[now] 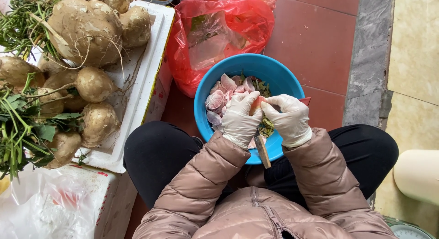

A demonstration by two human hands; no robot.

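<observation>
Two gloved hands over one blue bowl (pixel 279 79), one knife (pixel 262 150) between them. One red plastic bag (pixel 228 24) behind, one white foam box (pixel 146 79) alongside. On that box, roughly nine brown root tubers (pixel 87 29) — some overlap, so the count's approximate.

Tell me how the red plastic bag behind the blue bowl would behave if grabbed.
The red plastic bag looks thin and crumpled, so probably floppy and light. It sags open on the floor, so it would likely collapse and perhaps spill rather than hold shape.
</observation>
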